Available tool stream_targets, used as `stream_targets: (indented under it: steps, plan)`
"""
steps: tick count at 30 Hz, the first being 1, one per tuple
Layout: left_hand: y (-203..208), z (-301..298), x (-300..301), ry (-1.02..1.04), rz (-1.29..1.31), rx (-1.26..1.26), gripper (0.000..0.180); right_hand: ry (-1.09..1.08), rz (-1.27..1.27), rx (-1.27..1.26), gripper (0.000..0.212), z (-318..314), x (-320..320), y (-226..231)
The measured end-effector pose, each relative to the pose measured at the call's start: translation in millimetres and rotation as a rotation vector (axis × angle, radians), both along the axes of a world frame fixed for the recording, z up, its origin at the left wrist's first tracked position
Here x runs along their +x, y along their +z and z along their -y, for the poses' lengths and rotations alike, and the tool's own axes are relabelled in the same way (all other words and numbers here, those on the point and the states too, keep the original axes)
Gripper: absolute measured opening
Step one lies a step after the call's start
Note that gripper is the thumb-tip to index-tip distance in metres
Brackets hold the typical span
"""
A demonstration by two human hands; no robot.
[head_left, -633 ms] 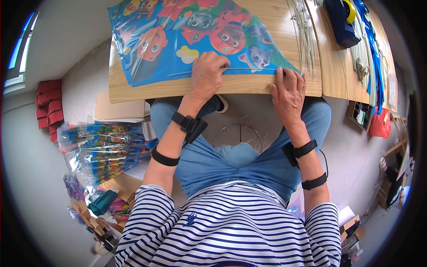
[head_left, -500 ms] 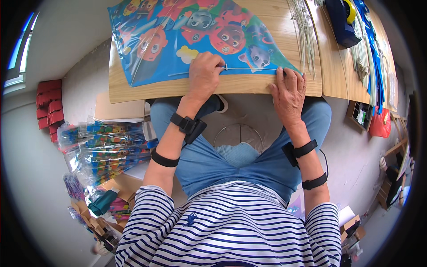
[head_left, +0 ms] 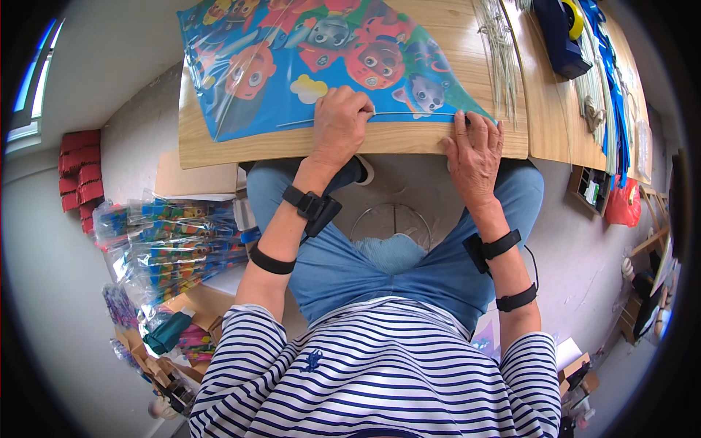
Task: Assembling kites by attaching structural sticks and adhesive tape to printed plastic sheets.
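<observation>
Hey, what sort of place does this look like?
Likely a small workshop: a glossy blue plastic sheet printed with cartoon animals lies on a pale wood-grain table, a bundle of thin off-white rods is to its right, and a dark blue tape dispenser sits farther right.

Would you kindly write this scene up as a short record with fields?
Left hand: curled, fingertips at the rod; exact grip unclear
Right hand: fingers down at the sheet's right corner, thumb apart
Rod: thin, pale, lying along the near edge of the sheet
Sheet: glossy, mostly blue, cartoon print
Surface: wooden table
Table, right side: loose pale sticks, tape dispenser
Left of person: glossy printed packs
</observation>
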State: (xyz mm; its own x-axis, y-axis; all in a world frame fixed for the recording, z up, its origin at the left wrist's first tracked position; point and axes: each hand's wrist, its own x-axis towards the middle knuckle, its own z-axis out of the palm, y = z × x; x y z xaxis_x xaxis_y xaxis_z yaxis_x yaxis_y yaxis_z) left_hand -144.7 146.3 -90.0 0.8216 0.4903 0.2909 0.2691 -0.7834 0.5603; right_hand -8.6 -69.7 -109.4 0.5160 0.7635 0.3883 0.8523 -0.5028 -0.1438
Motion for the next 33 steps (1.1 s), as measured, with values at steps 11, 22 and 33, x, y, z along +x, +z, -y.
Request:
stream_targets:
  steps: [11,22,33]
  plan:
    - [0,-2,-2,-0.026,0.026,0.01,0.003,-0.062,-0.06,0.072,0.054,15,3,8]
    - [4,-1,2,-0.042,0.041,0.02,0.006,-0.102,-0.088,0.148,0.041,20,19,8]
    - [8,0,3,-0.065,0.066,-0.006,0.005,-0.096,-0.114,0.137,0.041,19,16,10]
